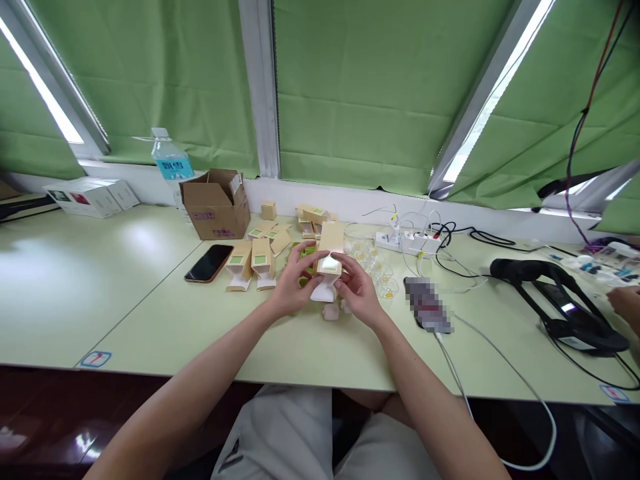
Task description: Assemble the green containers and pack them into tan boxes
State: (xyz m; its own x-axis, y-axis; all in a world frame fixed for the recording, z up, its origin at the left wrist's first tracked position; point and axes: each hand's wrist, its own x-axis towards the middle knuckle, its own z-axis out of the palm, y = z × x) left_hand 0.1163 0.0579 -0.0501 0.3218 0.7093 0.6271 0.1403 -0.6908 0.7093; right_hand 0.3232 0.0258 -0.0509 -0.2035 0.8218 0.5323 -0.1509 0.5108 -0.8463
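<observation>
Between my two hands is a small cream paper box [330, 265] with its end flaps open, a white flap hanging toward me. My left hand [295, 280] grips its left side with thumb and fingers. On the other side, my right hand [359, 288] pinches the box's right edge. Below it on the table lies a small pale pinkish piece [331, 312]. Green items [303, 253] are partly hidden behind my left hand. Left of that hand stand similar open boxes [261, 259]. Several clear plastic pieces with yellow centres [380, 270] lie beyond my right hand.
A brown carton [216, 207] and a water bottle [173, 163] stand at the back left, near a black phone [209, 263]. To the right are a cabled phone [427, 305], a power strip [407, 243] and a black headset [560, 307]. Another person's hand [626, 303] shows at the right edge.
</observation>
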